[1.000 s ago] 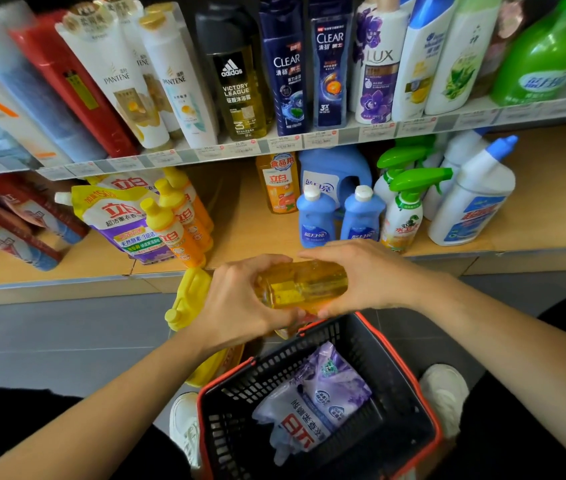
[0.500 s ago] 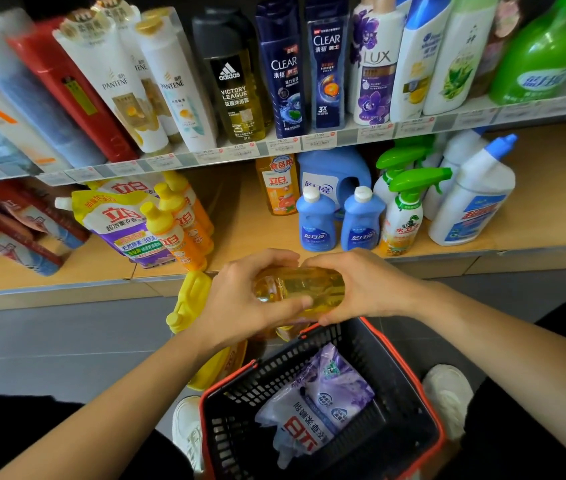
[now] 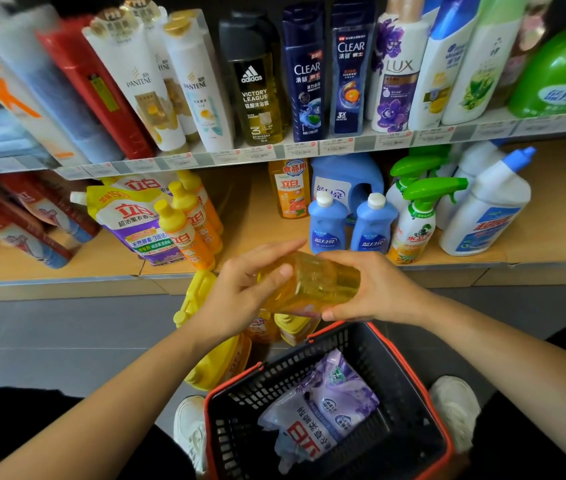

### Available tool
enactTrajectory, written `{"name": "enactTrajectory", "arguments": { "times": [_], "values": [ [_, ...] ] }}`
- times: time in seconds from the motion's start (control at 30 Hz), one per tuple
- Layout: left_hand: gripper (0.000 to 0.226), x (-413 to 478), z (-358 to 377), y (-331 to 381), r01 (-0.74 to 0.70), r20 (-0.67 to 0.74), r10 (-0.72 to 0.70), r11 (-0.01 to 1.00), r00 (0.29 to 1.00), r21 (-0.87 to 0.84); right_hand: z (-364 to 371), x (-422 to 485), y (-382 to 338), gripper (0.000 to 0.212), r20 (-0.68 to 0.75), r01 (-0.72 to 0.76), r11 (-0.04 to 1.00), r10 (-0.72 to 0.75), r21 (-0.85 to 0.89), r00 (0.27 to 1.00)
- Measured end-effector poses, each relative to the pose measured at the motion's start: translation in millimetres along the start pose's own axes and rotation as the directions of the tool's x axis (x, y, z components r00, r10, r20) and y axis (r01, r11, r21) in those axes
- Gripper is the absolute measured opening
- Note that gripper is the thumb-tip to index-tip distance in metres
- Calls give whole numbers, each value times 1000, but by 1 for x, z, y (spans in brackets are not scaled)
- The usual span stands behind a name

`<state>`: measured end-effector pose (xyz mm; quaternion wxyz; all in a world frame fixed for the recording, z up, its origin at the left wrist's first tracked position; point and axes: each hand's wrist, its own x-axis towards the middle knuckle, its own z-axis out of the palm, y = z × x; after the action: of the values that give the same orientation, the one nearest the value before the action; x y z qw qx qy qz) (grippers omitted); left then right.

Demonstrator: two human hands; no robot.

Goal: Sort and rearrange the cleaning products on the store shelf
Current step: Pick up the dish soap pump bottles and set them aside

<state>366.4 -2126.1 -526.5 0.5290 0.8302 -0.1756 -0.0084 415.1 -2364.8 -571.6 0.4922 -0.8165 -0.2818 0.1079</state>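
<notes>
Wooden store shelf (image 3: 253, 216) behind, yellow bottle (image 3: 319, 282) still held in front of it over the black basket (image 3: 285, 375), left hand (image 3: 236, 299) with fingers (image 3: 274, 249) now stretched flatter across its top and thumb pressing, right hand (image 3: 378, 289) clamped round its other end as before.

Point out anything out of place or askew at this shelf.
Yellow plastic detergent jugs sit on the grey floor beside the black red-rimmed basket instead of on the wooden lower shelf, one apparently tipped over. The left hand and right hand hold a clear yellow plastic bottle sideways.
</notes>
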Motion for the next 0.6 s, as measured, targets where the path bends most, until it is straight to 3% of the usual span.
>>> {"name": "enactTrajectory", "arguments": {
  "times": [0.27,0.4,0.6],
  "values": [
    [52,-9,6,0,-239,3,250,922,968,305,-3,4,0,73,-82,-25,986,39,162,996],
    [49,-10,9,1,-252,-29,271,926,962,281,-4,3,2,76,-99,-36,988,51,151,994],
    [33,-10,7,9,-249,-184,303,931,935,269,-3,0,2,73,-126,-46,987,65,153,990]
  ]
}}
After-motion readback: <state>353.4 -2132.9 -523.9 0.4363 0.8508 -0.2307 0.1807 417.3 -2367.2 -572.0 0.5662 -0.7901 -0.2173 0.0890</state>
